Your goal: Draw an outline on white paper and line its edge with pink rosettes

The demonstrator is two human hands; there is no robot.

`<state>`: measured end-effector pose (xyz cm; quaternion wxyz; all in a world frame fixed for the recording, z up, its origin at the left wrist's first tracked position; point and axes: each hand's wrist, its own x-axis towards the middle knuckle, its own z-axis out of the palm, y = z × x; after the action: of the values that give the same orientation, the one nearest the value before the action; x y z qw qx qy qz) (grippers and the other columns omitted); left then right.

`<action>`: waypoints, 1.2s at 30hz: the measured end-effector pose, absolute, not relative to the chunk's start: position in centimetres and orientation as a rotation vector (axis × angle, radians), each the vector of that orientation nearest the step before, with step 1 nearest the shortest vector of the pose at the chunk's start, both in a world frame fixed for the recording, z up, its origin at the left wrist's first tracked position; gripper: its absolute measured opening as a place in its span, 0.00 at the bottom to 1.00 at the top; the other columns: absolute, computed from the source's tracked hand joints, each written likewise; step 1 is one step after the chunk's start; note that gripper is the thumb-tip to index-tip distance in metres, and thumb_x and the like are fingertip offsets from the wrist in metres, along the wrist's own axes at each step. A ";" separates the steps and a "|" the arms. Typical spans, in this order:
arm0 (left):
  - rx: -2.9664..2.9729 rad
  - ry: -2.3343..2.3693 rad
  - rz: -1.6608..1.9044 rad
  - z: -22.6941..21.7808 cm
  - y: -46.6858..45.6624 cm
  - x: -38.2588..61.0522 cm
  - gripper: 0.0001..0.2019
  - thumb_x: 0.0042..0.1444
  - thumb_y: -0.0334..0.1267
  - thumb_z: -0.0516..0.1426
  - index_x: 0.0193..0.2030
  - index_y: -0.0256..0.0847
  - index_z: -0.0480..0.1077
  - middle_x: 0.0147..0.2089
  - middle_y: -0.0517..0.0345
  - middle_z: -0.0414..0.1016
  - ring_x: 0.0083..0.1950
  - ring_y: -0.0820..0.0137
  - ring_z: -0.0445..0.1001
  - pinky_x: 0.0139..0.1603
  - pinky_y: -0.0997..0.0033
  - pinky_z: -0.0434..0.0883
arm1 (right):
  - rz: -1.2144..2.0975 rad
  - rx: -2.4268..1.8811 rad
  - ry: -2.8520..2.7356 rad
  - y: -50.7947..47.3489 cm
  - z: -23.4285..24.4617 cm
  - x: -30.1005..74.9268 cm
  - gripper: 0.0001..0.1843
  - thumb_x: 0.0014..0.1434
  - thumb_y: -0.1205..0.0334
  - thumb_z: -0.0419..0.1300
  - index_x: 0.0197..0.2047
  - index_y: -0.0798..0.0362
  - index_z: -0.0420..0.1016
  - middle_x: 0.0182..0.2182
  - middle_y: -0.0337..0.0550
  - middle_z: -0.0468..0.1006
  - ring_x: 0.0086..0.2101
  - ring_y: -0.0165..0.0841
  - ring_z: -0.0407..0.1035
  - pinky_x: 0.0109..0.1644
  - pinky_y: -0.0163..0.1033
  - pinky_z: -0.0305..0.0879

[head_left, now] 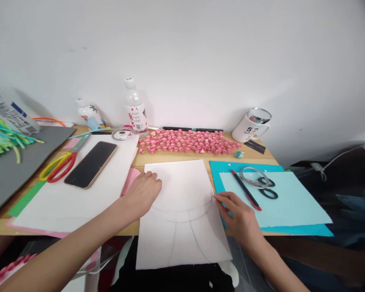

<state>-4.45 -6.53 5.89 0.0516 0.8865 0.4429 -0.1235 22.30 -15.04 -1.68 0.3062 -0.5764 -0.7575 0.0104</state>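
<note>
A white sheet of paper (179, 186) with faint pencil curves and lines lies in front of me, its near end reaching past the table edge. My left hand (147, 190) is curled closed and rests on the sheet's left side. Its fingertips are tucked under, so I cannot see whether they hold anything. At the sheet's right edge, my right hand (237, 215) is closed in a pinch, thumb and forefinger together. Something tiny and dark shows at these fingertips, too small to name.
Pink folded paper pieces (185, 142) are heaped behind the sheet. Right are blue paper (292, 207), a pen (246, 190), black scissors (269, 192) and a mug (251, 125). Left are a phone (91, 165), red-yellow scissors (61, 167) and a bottle (136, 109). A wall (185, 52) stands behind.
</note>
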 end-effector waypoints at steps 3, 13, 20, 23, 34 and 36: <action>2.732 1.315 -0.328 5.8 -5.8 -1.9 0.12 0.52 0.21 0.47 0.32 0.35 0.69 0.35 0.46 0.71 0.37 0.60 0.71 0.37 0.62 0.65 | 0.057 -1.485 -2.010 -15.9 -2.2 21.2 0.13 0.62 0.68 0.49 0.41 0.53 0.75 0.37 0.48 0.77 0.33 0.35 0.74 0.33 0.38 0.73; 2.431 1.201 0.198 5.0 -3.4 3.7 0.09 0.59 0.31 0.49 0.39 0.37 0.71 0.42 0.49 0.76 0.42 0.61 0.74 0.41 0.63 0.67 | -0.422 -1.912 -1.881 -12.6 -0.4 32.2 0.15 0.58 0.68 0.50 0.40 0.52 0.78 0.41 0.52 0.77 0.39 0.43 0.69 0.30 0.43 0.70; 2.207 1.060 0.574 5.2 -4.1 3.6 0.08 0.59 0.32 0.51 0.39 0.39 0.72 0.39 0.57 0.78 0.36 0.71 0.73 0.38 0.69 0.70 | -0.309 -1.985 -1.879 -11.5 -0.2 34.4 0.11 0.57 0.62 0.53 0.29 0.50 0.77 0.36 0.48 0.79 0.41 0.47 0.68 0.21 0.38 0.63; 2.094 1.036 0.733 5.8 -5.0 3.8 0.10 0.57 0.33 0.54 0.46 0.41 0.70 0.40 0.57 0.76 0.35 0.73 0.72 0.37 0.71 0.71 | 0.075 -1.812 -1.600 -11.6 2.0 30.9 0.11 0.57 0.55 0.57 0.33 0.52 0.75 0.33 0.47 0.79 0.37 0.43 0.72 0.29 0.42 0.71; 1.982 1.014 1.182 6.8 -6.8 1.8 0.13 0.60 0.36 0.53 0.51 0.45 0.67 0.53 0.52 0.69 0.51 0.67 0.69 0.45 0.66 0.73 | 1.305 -0.986 -1.166 -11.6 5.4 17.9 0.18 0.53 0.59 0.64 0.48 0.52 0.71 0.36 0.45 0.80 0.38 0.36 0.75 0.39 0.46 0.76; 2.040 1.017 1.190 6.7 -6.9 1.1 0.13 0.59 0.36 0.54 0.51 0.46 0.67 0.54 0.53 0.68 0.53 0.66 0.68 0.47 0.65 0.72 | 1.328 -0.996 -1.150 -11.7 5.1 17.3 0.16 0.54 0.58 0.63 0.46 0.52 0.72 0.35 0.45 0.80 0.36 0.36 0.75 0.34 0.43 0.77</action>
<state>1.05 -6.94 6.68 0.2812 0.7613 0.3797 0.4441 17.31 -11.65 5.11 0.5320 -0.4178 -0.4819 0.5569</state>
